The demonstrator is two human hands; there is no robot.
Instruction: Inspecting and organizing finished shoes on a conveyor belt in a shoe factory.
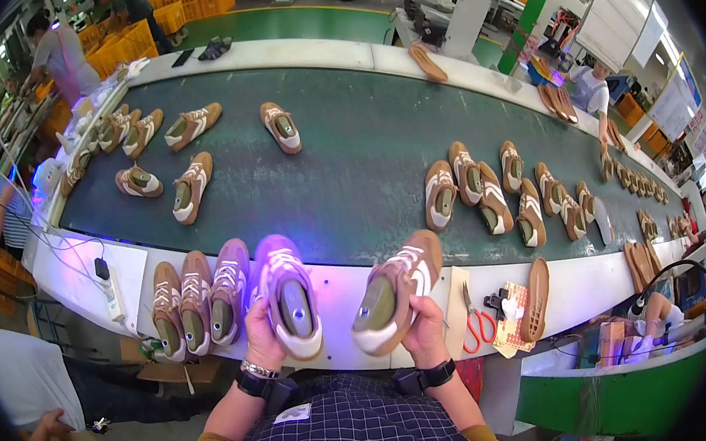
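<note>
My left hand (263, 339) is closed on the heel part of a brown sneaker (303, 342) with white stripes and laces, its toe pointing away and tinted by purple light. In my right hand (427, 333), fingers wrapped round its side, is a similar brown-and-white sneaker (423, 258), tilted with its toe up and to the right. Green shoe lasts fill both openings. Just left of my left hand, several like sneakers (196, 297) stand in a row on the white ledge (333, 283). Most fingers are hidden behind the shoes.
Beyond the ledge, a green conveyor belt (341, 179) carries more sneakers (280, 128) in loose groups. Red-handled scissors (478, 327) and a brown sole (536, 301) lie right of my right hand. A power strip (115, 298) sits at left. Other people work around the belt.
</note>
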